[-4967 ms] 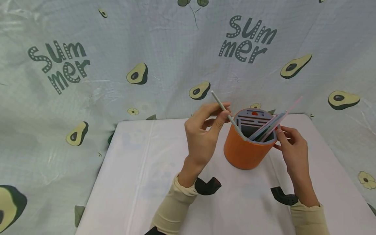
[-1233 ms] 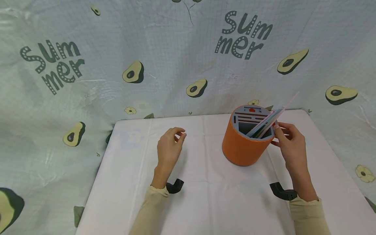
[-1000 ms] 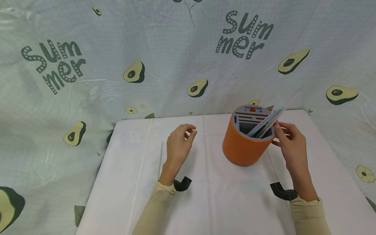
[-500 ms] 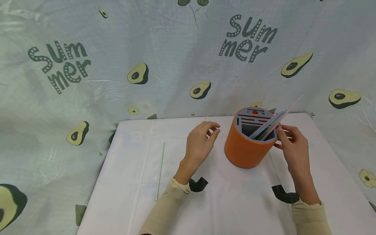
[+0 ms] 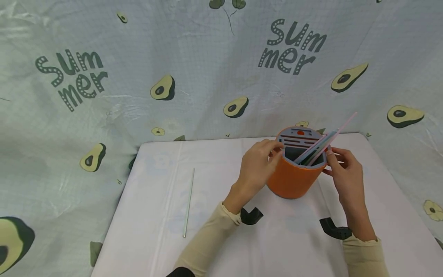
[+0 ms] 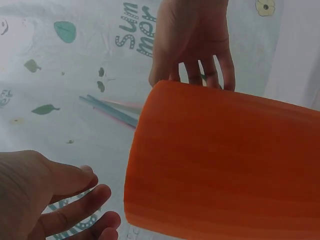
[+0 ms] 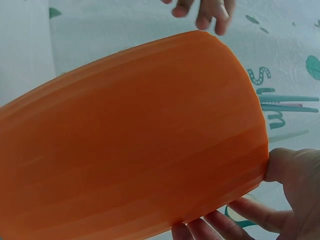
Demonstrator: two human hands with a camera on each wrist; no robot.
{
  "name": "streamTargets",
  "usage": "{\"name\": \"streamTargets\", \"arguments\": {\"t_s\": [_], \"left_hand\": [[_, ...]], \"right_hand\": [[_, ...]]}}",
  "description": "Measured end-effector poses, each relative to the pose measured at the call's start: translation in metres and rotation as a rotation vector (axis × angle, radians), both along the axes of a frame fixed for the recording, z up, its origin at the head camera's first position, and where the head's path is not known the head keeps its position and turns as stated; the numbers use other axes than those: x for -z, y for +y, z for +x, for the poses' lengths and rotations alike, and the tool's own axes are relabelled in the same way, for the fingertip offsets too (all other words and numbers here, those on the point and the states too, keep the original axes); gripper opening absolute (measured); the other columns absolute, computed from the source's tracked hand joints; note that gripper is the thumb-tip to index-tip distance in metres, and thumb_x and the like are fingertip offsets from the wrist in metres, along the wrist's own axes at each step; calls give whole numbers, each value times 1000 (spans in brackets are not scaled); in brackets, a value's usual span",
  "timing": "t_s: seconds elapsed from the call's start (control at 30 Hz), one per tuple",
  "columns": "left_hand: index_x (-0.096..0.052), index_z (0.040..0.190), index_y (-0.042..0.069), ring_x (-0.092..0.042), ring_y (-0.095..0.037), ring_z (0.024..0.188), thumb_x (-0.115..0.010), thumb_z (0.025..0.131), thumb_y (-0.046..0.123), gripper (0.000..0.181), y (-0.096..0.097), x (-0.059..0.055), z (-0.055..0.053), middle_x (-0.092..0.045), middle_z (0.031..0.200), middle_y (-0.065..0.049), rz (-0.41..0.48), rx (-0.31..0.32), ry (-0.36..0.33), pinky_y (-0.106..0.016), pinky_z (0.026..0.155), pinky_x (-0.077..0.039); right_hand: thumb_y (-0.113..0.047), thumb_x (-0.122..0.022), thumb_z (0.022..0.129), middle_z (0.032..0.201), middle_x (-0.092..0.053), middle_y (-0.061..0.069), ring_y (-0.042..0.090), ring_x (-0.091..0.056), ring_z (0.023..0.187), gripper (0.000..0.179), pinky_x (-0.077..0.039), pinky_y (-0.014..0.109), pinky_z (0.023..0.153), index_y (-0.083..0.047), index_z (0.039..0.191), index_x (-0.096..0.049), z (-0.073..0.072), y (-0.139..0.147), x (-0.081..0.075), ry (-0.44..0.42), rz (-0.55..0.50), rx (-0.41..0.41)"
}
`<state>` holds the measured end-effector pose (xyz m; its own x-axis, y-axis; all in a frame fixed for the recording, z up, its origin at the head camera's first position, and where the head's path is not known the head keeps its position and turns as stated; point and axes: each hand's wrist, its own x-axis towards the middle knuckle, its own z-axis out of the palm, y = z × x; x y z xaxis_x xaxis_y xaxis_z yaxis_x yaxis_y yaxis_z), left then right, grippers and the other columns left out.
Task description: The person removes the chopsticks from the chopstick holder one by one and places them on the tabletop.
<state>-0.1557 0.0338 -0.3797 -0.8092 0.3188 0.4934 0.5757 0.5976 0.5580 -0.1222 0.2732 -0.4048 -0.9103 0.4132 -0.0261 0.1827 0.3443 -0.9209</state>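
Observation:
An orange round holder with a grey slotted insert stands on the table's right half. Several straws, pink, blue and greenish, lean to the right out of its large compartment. My right hand grips the holder's right side, thumb at the rim and fingers along the wall, as the right wrist view also shows. My left hand is at the left rim with loosely bent fingers and nothing in them; a small gap to the rim shows in the left wrist view. One pale green straw lies on the table to the left.
The white-covered table ends at a patterned curtain hanging behind it. Black wrist mounts stick out from both sleeves.
The green straw, held by my left hand at the holder earlier, now lies on the table at left. My left hand has come back right to the holder's rim. My right hand stays put.

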Motion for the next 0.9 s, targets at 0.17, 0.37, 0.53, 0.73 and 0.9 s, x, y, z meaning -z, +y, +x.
{"name": "streamTargets", "arguments": {"t_s": [0.17,0.37,0.53,0.73,0.9], "left_hand": [[-76,114,18,-63,-7,90,-74,99,24,16,17,-4,0,-74,105,6,-37,11,50,-12,73,-48],[-75,116,20,-66,-6,102,-71,101,25,17,35,-5,2,-74,116,7,-93,34,76,-12,83,-52],[-74,120,21,-68,-9,106,-71,101,32,22,48,-5,-1,-74,118,7,-182,30,96,-19,93,-54],[-72,121,22,-70,-12,103,-73,99,39,28,61,-3,-5,-74,117,7,-247,13,95,-25,96,-54],[-72,117,22,-72,-11,100,-74,97,39,26,65,0,-6,-75,113,9,-254,-19,106,-26,89,-55]], "right_hand": [[-48,-51,107,111,-55,-16,2,-60,96,55,-56,9,72,-12,150,-54,-1,-1,0,-8,-1,14],[-46,-50,107,113,-55,-14,1,-60,96,55,-56,8,72,-12,150,-54,-1,-2,1,-4,4,16],[-43,-51,108,112,-55,-13,-1,-60,94,53,-56,9,72,-11,150,-54,-2,-1,2,13,10,19],[-41,-52,108,108,-56,-15,-1,-60,92,51,-56,9,71,-10,148,-56,-2,0,3,43,7,28],[-40,-52,108,108,-56,-16,0,-61,92,51,-57,10,71,-9,148,-56,-1,1,4,50,5,24]]}}
